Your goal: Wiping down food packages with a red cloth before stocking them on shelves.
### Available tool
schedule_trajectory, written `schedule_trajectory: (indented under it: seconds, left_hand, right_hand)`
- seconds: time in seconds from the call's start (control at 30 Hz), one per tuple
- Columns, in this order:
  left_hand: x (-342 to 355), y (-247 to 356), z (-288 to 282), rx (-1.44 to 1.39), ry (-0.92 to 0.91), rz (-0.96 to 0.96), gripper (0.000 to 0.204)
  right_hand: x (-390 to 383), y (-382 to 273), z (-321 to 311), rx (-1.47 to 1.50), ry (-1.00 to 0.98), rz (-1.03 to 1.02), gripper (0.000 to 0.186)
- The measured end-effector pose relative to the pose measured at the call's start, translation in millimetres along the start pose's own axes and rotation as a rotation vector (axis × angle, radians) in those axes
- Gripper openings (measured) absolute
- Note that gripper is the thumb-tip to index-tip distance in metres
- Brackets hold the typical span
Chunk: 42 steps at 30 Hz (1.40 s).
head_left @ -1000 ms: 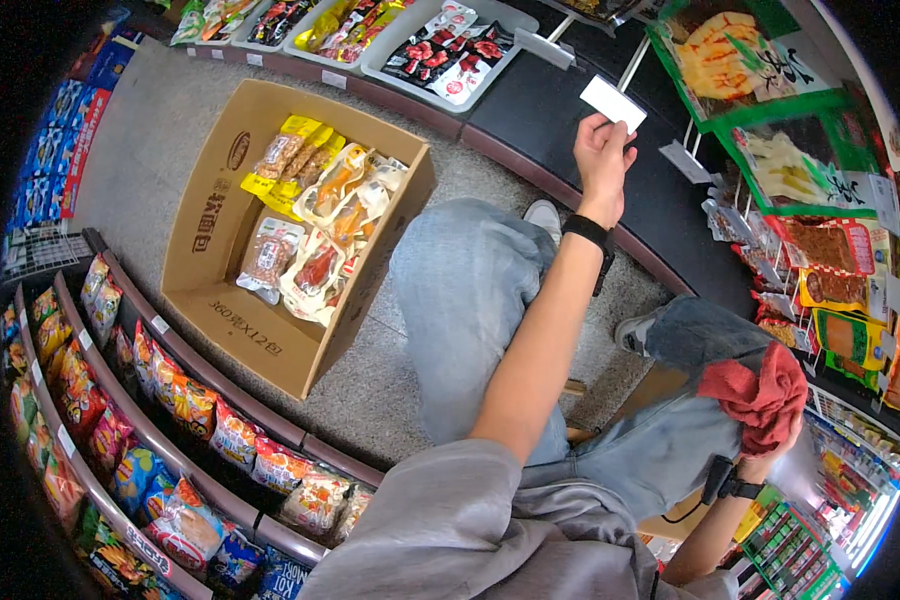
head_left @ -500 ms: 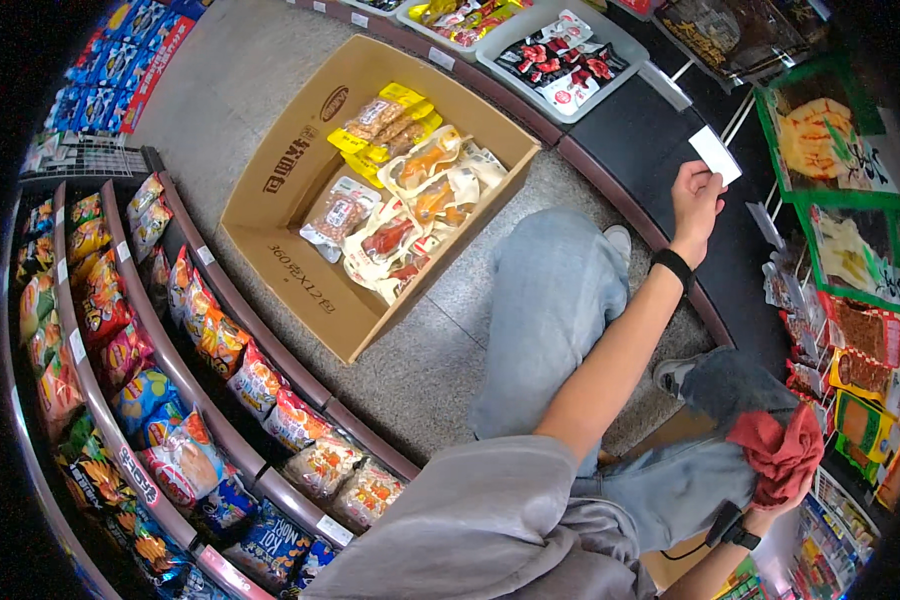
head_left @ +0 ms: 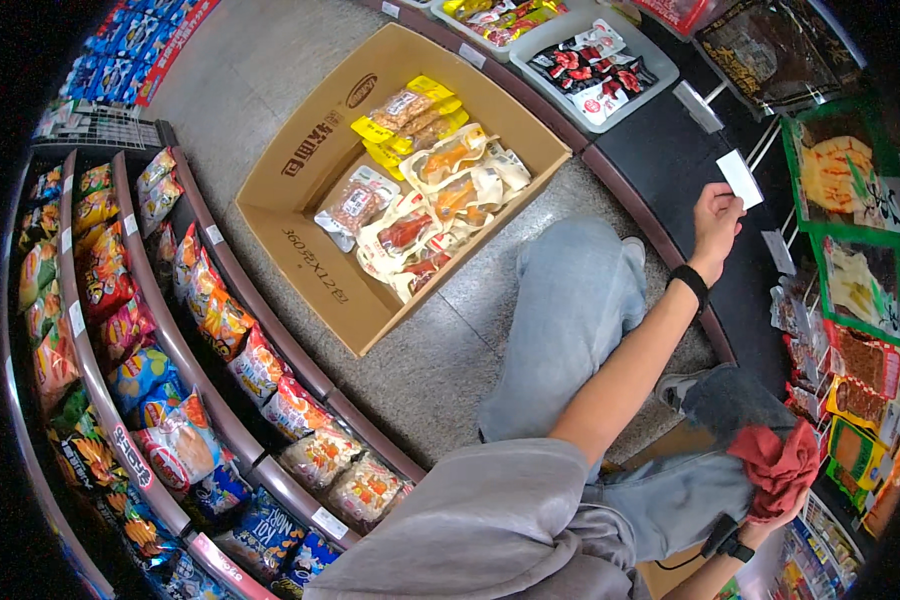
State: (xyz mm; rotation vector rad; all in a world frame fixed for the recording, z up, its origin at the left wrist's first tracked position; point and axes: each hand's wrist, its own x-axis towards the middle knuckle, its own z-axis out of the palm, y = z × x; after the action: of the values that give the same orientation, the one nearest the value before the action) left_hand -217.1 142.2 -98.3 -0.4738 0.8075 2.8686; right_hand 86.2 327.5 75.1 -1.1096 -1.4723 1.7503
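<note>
My left hand point(head_left: 718, 222), with a black band on its wrist, reaches to the black shelf. Its fingers are closed on the lower edge of a blank-looking white tag point(head_left: 740, 179), which lies at the front end of a metal display hook point(head_left: 766, 150). Low on the right, my right hand point(head_left: 776, 512) is wrapped round a crumpled red cloth point(head_left: 776, 468) near my knee; a dark watch sits on that wrist. Green-edged packs of food point(head_left: 838, 178) hang just right of the tag.
An open cardboard box point(head_left: 300, 250) holding packaged foods stands on the grey floor point(head_left: 460, 345). Curved shelves of snack bags point(head_left: 260, 365) line the left. Plastic trays point(head_left: 598, 75) of small packets sit at the far shelf edge. My bent knees point(head_left: 560, 320) take up the middle.
The whole view has shifted slightly, so box and shelf sit a little further right. My left hand keeps its hold on the tag, and the right still holds the cloth.
</note>
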Motion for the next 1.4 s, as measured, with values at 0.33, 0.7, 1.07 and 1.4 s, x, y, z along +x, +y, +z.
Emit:
schedule_trajectory:
  seconds: [0.33,0.7,1.07,1.4]
  left_hand:
    - [-5,14,-13,0.013,-0.02,-0.086,0.025]
    - [-6,17,-12,0.019,-0.026,-0.086,0.023]
    - [-10,13,-14,0.034,-0.027,-0.114,0.033]
    - [-3,8,-25,0.228,-0.074,-0.203,0.039]
  right_hand:
    - [39,19,-49,0.038,-0.42,0.008,0.068]
    - [43,20,-45,0.094,-0.626,0.045,0.061]
    - [20,16,-37,0.05,-0.389,0.077,0.072]
    - [5,3,1,0.05,-0.598,0.111,0.078]
